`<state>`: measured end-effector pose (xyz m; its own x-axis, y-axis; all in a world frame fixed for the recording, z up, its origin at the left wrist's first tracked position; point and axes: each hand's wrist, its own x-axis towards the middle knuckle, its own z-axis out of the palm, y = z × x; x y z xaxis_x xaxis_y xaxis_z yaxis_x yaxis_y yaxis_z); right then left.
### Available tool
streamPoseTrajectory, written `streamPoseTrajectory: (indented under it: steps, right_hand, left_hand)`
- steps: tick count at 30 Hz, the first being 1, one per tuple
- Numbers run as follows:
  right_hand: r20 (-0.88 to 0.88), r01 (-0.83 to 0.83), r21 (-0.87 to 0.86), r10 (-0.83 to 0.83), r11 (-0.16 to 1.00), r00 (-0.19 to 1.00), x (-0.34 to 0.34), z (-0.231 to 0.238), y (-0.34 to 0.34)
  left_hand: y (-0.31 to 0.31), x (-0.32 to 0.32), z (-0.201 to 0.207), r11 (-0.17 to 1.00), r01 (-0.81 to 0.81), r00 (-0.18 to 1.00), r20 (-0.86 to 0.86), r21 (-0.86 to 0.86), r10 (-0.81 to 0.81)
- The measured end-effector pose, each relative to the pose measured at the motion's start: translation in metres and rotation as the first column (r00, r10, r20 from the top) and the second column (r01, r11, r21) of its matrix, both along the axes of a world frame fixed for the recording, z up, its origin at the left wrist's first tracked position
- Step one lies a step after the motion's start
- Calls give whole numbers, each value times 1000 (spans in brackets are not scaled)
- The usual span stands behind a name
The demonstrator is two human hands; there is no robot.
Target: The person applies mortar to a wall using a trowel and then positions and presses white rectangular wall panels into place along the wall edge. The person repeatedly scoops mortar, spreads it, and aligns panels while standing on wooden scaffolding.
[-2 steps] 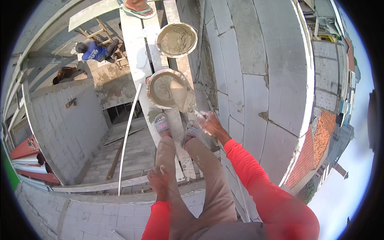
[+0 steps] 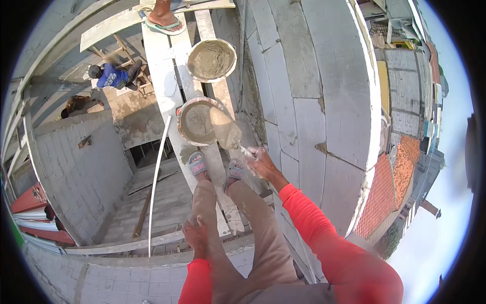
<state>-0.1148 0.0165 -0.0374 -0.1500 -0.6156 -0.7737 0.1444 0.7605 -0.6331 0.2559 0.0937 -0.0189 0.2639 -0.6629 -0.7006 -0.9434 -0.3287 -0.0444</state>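
My right hand (image 2: pixel 259 163) is closed round the handle of a mortar-coated trowel (image 2: pixel 226 130). Its blade, with wet mortar on it, lies over the right rim of the nearer bucket (image 2: pixel 181 133). Grey wet mortar (image 2: pixel 199 121) fills part of that bucket, which stands on the planks just ahead of my sandalled feet. Down by my left thigh, my left hand (image 2: pixel 196 234) is empty, its fingers loosely apart against the trouser leg. A second bucket (image 2: pixel 211 60) of thicker mortar stands farther along the planks.
Narrow planks (image 2: pixel 161 66) with gaps form the raised walkway under me. A block wall (image 2: pixel 344 86) runs along the right, rooftops (image 2: pixel 377 195) beyond. A white pipe (image 2: pixel 157 187) leans at left above a lower floor. Another person's sandalled foot (image 2: pixel 164 20) is ahead; someone in blue (image 2: pixel 114 76) is below.
The view has shifted, so buckets and planks appear farther left and slightly lower. The trowel remains in my right hand over the nearer bucket's rim. More of the other person's foot shows.
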Motion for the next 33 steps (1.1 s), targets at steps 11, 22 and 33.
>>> streamPoseTrajectory:
  steps: [11, 22, 33]
  right_hand:
    - [-504, 272, -300, -394, 914, 769, -146, 312, 50]
    - [-956, -101, 4, 33, 995, 292, -244, 325, 2]
    - [-927, -224, 19, 101, 974, 362, -357, 316, -275]
  left_hand:
    - [12, 59, 7, 990, -24, 948, -318, -140, -22]
    - [27, 109, 7, 992, 49, 958, -277, -114, -79]
    - [65, 142, 29, 996, 61, 980, -184, -59, -71]
